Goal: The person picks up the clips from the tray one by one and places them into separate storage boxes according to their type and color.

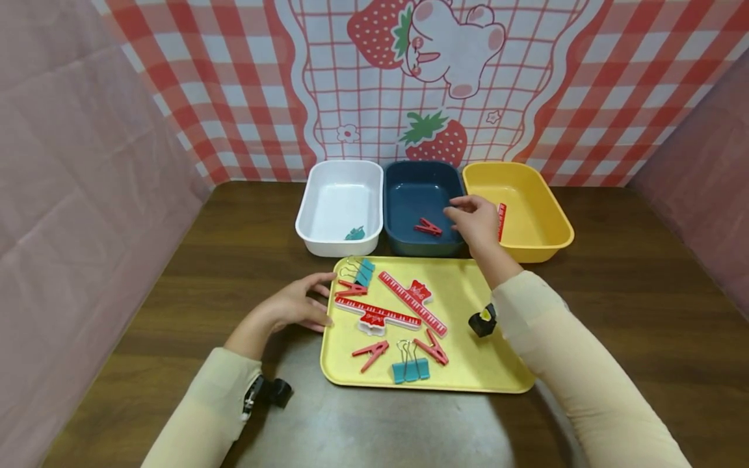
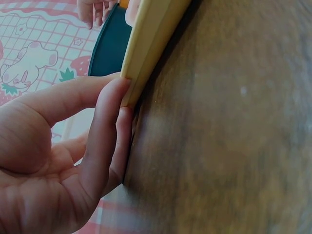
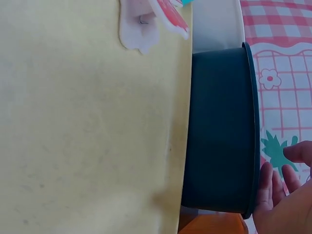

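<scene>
My left hand (image 1: 298, 303) touches the left rim of the yellow tray (image 1: 468, 370), its fingertips against the edge. Above the right rim of the dark blue bin (image 1: 422, 247), my right hand (image 1: 476, 224) holds nothing, thumb and fingers apart. A red clothespin (image 1: 429, 227) lies in that bin. On the tray are two red piano-key clips (image 1: 389, 316), teal binder clips (image 1: 411, 370) and several red clothespins (image 1: 371, 354). One binder clip (image 1: 364, 273) and a clothespin (image 1: 351, 288) lie close together by the upper left corner.
A white bin (image 1: 339, 247) at the back left contains a teal clip (image 1: 354, 233). To the right, a yellow bin (image 1: 544, 221) has a red piano-key clip (image 1: 502, 221) in it, partly hidden by my right hand. A checked cloth (image 1: 246, 97) hangs behind the bins.
</scene>
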Tool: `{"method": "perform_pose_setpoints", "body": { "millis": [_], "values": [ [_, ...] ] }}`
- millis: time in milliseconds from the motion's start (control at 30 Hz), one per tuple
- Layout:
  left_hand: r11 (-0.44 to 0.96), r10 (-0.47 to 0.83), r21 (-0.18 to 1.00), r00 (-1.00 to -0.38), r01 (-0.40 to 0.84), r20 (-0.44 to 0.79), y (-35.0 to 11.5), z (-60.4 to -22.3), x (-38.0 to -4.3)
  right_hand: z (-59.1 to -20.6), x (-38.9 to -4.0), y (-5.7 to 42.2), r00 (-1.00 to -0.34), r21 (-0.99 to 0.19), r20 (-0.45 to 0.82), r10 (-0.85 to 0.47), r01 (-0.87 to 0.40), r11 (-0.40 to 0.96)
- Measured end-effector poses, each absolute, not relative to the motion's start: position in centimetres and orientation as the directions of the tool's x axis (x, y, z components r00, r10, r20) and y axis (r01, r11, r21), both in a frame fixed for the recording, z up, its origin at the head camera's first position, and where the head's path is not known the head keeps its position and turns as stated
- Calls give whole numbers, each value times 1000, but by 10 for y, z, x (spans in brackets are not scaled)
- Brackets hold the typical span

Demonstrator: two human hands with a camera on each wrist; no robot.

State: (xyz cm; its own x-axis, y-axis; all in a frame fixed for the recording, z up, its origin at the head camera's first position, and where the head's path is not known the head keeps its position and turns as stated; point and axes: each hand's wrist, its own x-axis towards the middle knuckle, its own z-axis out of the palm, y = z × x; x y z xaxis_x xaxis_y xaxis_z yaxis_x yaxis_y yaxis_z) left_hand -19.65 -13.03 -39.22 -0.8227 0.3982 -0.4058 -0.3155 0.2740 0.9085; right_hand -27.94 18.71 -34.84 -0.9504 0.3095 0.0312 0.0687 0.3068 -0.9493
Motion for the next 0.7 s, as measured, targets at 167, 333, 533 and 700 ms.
{"method": "perform_pose_setpoints", "body": {
  "millis": [167, 333, 533, 700],
  "values": [
    [276, 399, 908, -822, -315, -407, -130, -391, -196, -349, -275, 188, -949, -951, 39, 312, 61, 304],
    [273, 402, 909, -821, -316, -406, -130, -391, -196, -349, -269, 188, -948, -953, 42, 314, 57, 297],
    [276, 403, 909, -820, -313, -405, -130, -391, -196, -351, -263, 189, -953, -958, 61, 296, 27, 286],
    [291, 396, 903, -819, -316, -414, -130, -391, -197, -352, -256, 187, -959, -959, 70, 276, 12, 284]
  ]
}}
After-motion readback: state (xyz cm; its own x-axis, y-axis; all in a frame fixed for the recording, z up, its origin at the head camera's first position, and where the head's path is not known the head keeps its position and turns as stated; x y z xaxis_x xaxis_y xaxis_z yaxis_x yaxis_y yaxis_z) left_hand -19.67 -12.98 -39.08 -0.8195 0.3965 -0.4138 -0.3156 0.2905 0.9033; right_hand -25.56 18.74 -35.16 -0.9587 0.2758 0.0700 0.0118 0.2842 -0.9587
